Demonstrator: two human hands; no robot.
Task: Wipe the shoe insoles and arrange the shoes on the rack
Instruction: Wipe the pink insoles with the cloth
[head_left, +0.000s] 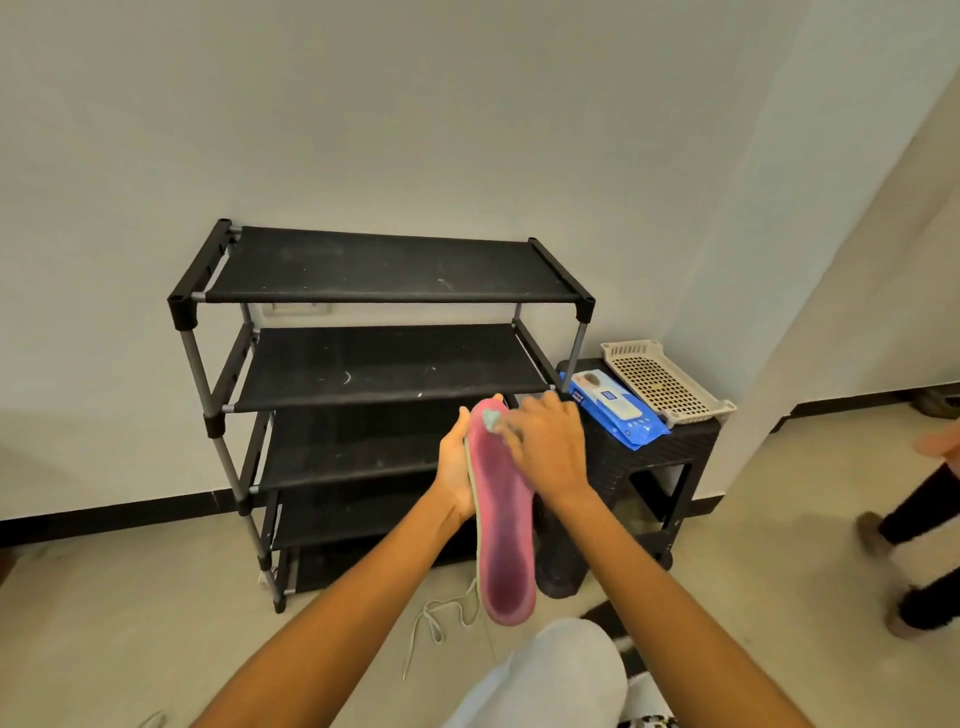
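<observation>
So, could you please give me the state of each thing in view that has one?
Insole: held up, being wiped near its far end.
Wipe: bunched, pressed on the insole.
Left hand: grips the insole's edge.
Right hand: holds the wipe.
Rack: visible shelves bare.
Wipes pack: lying flat on the stool.
Basket: tilted, apparently empty.
</observation>
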